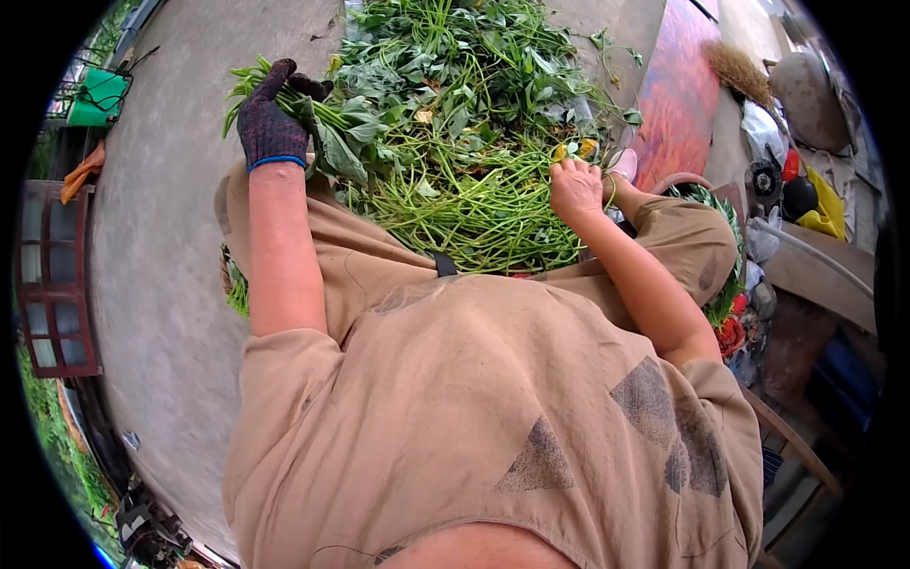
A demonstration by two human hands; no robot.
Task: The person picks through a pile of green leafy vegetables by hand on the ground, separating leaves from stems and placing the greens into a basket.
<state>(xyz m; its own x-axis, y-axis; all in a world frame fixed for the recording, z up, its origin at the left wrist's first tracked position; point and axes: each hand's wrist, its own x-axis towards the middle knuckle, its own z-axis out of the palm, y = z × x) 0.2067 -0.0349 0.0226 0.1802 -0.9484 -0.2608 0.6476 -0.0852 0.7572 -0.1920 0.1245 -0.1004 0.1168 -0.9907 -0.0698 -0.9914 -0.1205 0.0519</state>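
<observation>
My left hand (pixel 275 119), in a dark knitted glove with a blue cuff, is closed around a bunch of green leafy stems (pixel 327 116). The cut-looking stem ends stick out to the left, and broad leaves hang to the right. Between my legs lies a large heap of leafy green stems (pixel 474 199), with long bare stalks nearest me and leaves farther off. At the heap's right edge is my bare right hand (pixel 576 190), its fingers curled together. A yellowed leaf (pixel 574 150) shows at those fingertips; the exact grip is partly hidden.
Concrete floor (pixel 161 237) stretches along the left. A reddish board (pixel 678 85) lies beyond the heap to the right, near a straw broom (pixel 737 71). More greens (pixel 730 228) sit beside my right knee. Far left are a dark red lattice frame (pixel 57 284) and a green box (pixel 98 97).
</observation>
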